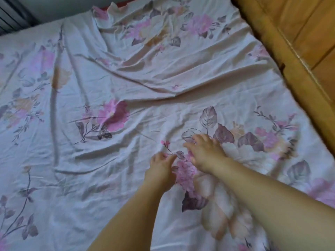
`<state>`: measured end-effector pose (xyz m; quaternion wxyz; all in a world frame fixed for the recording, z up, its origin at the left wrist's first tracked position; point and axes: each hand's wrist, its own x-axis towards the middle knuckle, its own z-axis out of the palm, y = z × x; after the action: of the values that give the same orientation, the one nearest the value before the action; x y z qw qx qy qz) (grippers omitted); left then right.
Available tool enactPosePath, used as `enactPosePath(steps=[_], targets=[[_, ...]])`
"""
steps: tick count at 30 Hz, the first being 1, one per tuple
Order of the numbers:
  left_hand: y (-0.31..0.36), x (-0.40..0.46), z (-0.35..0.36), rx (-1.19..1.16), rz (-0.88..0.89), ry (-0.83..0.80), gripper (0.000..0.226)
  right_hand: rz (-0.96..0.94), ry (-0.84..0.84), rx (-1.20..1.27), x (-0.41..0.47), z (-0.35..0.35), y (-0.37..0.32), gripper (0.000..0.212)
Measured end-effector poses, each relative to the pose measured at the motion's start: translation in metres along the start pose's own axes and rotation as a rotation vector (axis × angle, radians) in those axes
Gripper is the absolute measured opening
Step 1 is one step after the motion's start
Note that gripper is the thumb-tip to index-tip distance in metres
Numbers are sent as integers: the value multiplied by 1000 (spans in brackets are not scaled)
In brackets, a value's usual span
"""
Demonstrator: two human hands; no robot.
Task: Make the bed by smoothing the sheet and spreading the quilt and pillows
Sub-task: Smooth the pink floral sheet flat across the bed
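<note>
A white sheet (145, 91) printed with pink flowers and grey leaves covers the whole bed. It is creased, with long folds across the middle and a rumpled far corner (116, 9). My left hand (161, 167) lies on the sheet near the bed's middle, fingers partly curled against the cloth; whether it pinches any fabric I cannot tell. My right hand (204, 151) rests flat on the sheet just to its right, fingers spread. No quilt or pillow is in view.
A wooden headboard or bed frame (282, 38) runs along the right side of the bed. A dark ribbed panel (10, 17) stands at the far left corner, beside a pale wall.
</note>
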<state>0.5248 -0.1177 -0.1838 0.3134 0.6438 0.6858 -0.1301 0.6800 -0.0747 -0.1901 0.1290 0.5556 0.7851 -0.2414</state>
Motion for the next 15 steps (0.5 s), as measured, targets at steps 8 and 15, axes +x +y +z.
enactPosePath(steps=[8,15], targets=[[-10,87,-30,38,-48,14,93,18,109,-140,101,-15,3,54],[1,164,-69,-29,-120,90,61,98,83,-140,158,-58,11,47]])
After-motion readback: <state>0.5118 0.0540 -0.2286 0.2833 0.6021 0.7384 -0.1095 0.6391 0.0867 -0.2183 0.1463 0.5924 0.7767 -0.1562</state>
